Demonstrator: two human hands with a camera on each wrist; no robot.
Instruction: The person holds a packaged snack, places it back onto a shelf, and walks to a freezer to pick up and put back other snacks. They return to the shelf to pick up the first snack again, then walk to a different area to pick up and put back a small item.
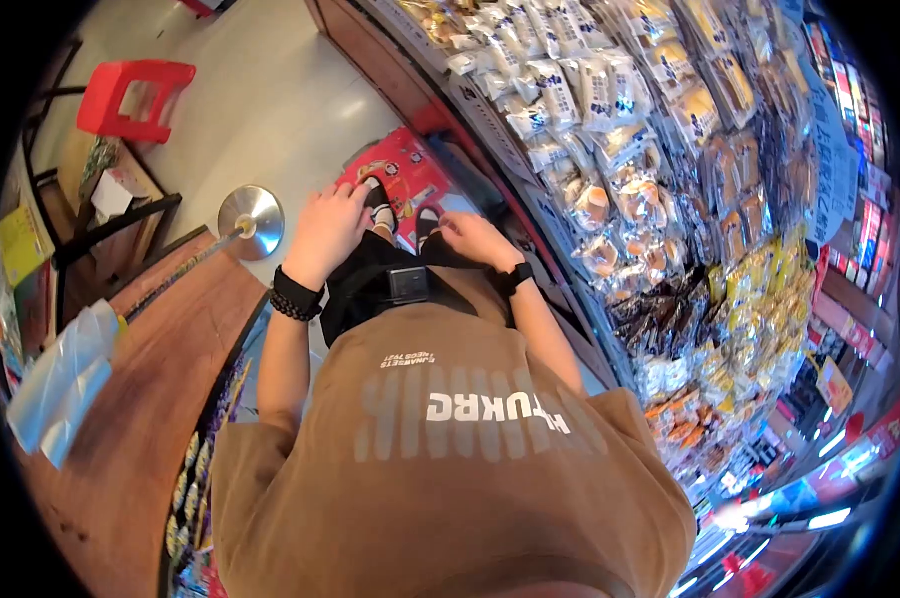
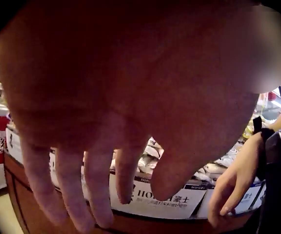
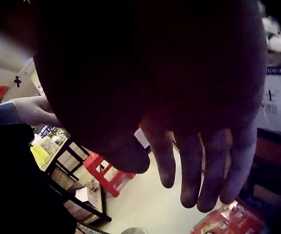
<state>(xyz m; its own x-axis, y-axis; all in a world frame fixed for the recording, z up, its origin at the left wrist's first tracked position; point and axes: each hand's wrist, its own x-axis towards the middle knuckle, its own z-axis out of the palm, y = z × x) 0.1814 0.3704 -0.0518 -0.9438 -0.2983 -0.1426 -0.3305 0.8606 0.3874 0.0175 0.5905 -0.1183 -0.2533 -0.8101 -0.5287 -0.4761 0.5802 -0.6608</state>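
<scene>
My left hand hangs in front of my body, with a black band at the wrist. In the left wrist view the same hand shows its palm, its fingers loosely extended downward and holding nothing. Across from it my right hand hangs near the snack display, a black strap on its wrist. Seen from the right wrist, that hand is in dark shadow, its fingers pointing down with gaps between them and nothing held. A red printed box lies on the floor by my shoes, beyond the hands.
To the right a long display is heaped with wrapped snacks. A wooden counter runs along my left, with clear plastic bags on it. A round metal disc stands by its end. Farther off is a red stool.
</scene>
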